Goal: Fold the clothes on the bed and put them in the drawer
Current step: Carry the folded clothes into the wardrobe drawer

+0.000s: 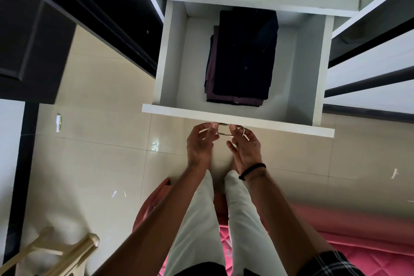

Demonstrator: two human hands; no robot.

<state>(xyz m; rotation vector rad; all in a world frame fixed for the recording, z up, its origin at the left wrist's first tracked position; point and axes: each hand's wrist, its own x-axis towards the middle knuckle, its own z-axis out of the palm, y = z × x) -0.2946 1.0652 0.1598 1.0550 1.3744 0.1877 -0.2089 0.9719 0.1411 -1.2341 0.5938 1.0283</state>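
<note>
a: what's over on the left?

b: a dark cabinet [44, 36] up top, pale floor tiles [100, 152] below it, and a wooden chair frame [67, 253] in the bottom corner.

a: and the left hand [199, 143]?

b: it's at the metal handle [226, 130] on the drawer [237, 119] front, fingers curled, fingertips at the handle's left end. i can't tell for sure whether they actually clamp the bar.

a: the right hand [246, 148]?

b: fingers hooked through the handle's right end, curled narrow around the metal, thumb loose below. there's a black band [252, 170] on that wrist.

a: where are the clothes?

b: the folded clothes [242, 60] sit stacked inside the open drawer, a dark navy shirt on top, a maroon one under it, near the middle.

a: further right?

b: white wardrobe shelves [369, 63], and a pink quilted bed [336, 231] at lower right.
</note>
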